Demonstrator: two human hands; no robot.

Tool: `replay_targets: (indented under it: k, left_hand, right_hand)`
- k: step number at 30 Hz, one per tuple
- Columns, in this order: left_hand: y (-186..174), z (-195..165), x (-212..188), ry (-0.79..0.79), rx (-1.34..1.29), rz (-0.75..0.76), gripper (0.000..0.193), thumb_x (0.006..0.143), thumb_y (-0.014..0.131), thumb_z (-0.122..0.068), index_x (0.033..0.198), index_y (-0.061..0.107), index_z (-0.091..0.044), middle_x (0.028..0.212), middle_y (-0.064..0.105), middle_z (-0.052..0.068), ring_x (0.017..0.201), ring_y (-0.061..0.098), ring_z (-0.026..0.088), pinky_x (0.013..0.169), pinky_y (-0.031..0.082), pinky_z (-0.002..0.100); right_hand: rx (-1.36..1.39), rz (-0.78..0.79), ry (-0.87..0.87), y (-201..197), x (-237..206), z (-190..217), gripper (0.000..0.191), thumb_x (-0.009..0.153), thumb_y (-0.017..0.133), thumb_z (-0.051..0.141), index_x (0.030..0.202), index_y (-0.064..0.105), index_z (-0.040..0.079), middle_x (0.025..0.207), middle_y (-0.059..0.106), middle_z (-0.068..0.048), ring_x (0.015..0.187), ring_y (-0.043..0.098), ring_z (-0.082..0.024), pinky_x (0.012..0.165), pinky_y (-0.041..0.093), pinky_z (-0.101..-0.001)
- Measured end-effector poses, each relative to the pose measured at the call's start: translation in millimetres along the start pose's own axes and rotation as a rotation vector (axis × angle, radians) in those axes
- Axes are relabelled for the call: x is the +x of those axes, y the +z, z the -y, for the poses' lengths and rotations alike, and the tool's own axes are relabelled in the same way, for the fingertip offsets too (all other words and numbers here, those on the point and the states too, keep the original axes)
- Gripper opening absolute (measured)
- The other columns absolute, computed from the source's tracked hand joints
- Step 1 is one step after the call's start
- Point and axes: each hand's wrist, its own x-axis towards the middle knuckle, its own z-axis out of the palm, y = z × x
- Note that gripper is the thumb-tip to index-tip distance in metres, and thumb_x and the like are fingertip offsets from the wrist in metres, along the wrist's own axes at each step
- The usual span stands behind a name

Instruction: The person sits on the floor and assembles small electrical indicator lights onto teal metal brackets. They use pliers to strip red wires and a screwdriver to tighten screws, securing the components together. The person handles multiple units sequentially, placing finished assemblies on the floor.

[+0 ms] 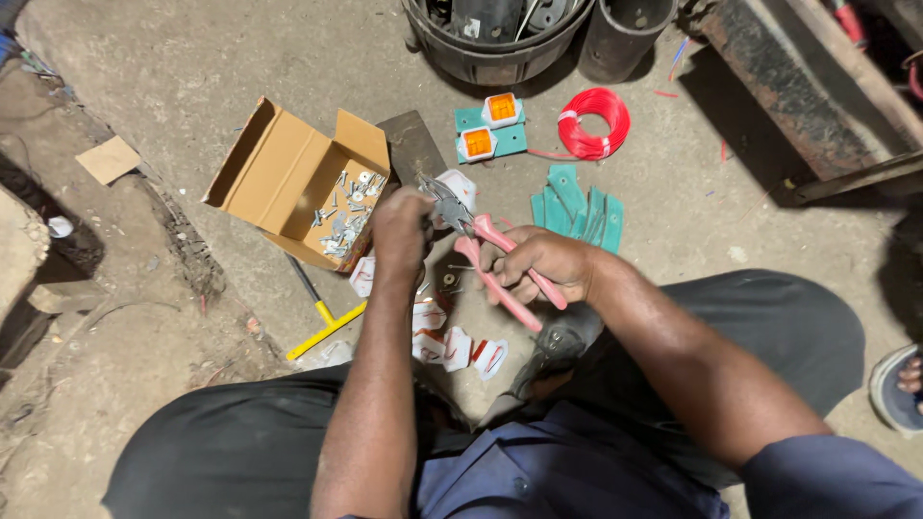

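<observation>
On dusty concrete floor [192, 67], right hand [538, 264] holds pink-handled pliers [486, 255].

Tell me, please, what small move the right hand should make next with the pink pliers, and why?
Probably squeeze the handles. The right hand grips the pink-handled pliers, whose nose meets a small part pinched in the left hand, above the white pieces on the floor. What the part is, I cannot tell.
</observation>
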Motion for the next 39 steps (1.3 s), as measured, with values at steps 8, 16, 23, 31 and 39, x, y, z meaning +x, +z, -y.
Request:
replay_targets:
  k: [8,16,23,31,39]
  left_hand:
    - [37.0,-15.6,-3.2,0.142,0.170,0.119,0.016,0.103,0.058,-0.017,0.111,0.063,-0.004,0.091,0.065,0.011,0.082,0.063,0.017,0.072,0.054,0.030]
    - [23.2,-15.5,6.5,-0.029,-0.118,0.108,0.029,0.100,0.061,-0.011,0.119,0.058,0.010,0.114,0.071,0.021,0.092,0.077,0.029,0.079,0.067,0.041]
    - [29.1,-17.1,0.8,-0.001,0.045,0.009,0.029,0.097,0.065,-0.010,0.119,0.066,0.010,0.101,0.075,0.017,0.077,0.076,0.023,0.063,0.064,0.034]
    - [46.7,-34.0,-8.9,0.085,0.390,0.006,0.022,0.092,0.067,-0.006,0.110,0.076,0.002,0.091,0.077,0.008,0.067,0.074,0.014,0.055,0.062,0.028]
    - [48.1,-38.1,-13.3,0.044,0.358,-0.005,0.020,0.092,0.070,-0.007,0.109,0.076,0.001,0.088,0.078,0.007,0.065,0.073,0.011,0.055,0.061,0.026]
  right_hand:
    - [0.072,-0.210,-0.112,13.5,-20.2,18.3,0.054,0.074,0.057,-0.004,0.129,0.055,-0.003,0.098,0.071,-0.018,0.077,0.073,-0.021,0.052,0.048,-0.0239]
    - [-0.626,-0.692,-0.077,34.9,-21.7,22.9,0.046,0.091,0.055,0.001,0.137,0.059,0.001,0.111,0.068,-0.025,0.074,0.065,-0.041,0.055,0.042,-0.0448]
    - [-1.550,-0.842,-0.536,50.3,-19.5,7.8,0.060,0.074,0.055,-0.006,0.134,0.059,0.000,0.127,0.058,-0.028,0.118,0.055,-0.047,0.103,0.044,-0.0510]
    - [-1.814,-0.912,-0.598,46.3,-18.4,5.7,0.052,0.076,0.057,-0.007,0.128,0.061,-0.006,0.134,0.053,-0.031,0.119,0.052,-0.049,0.105,0.042,-0.0533]
    - [-1.777,-0.899,-0.566,45.5,-21.5,4.5,0.055,0.075,0.057,-0.007,0.130,0.061,-0.007,0.132,0.053,-0.029,0.116,0.053,-0.048,0.103,0.043,-0.0536]
